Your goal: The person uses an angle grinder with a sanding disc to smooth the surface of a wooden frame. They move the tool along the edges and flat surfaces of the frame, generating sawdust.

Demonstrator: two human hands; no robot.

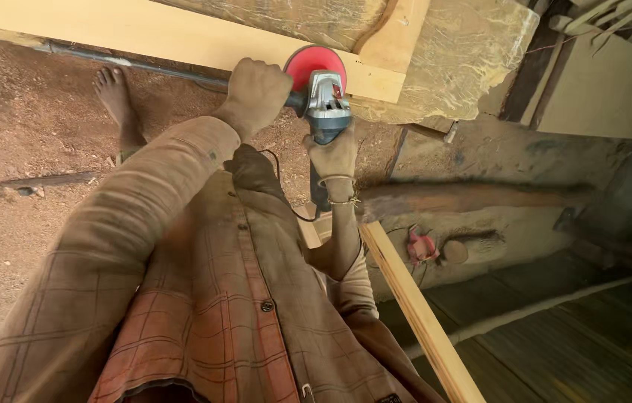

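left hand (pixel 254 93) fisted round side handle of angle grinder (pixel 325 104); right hand (pixel 335 155) wrapped round its body. red disc (pixel 314 63) against pale plank (pixel 181 37). bare foot (pixel 116 93) on sawdust.

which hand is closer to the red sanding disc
Left. The left hand grips the side handle right beside the red sanding disc. The right hand holds the grinder body further back, below the disc.
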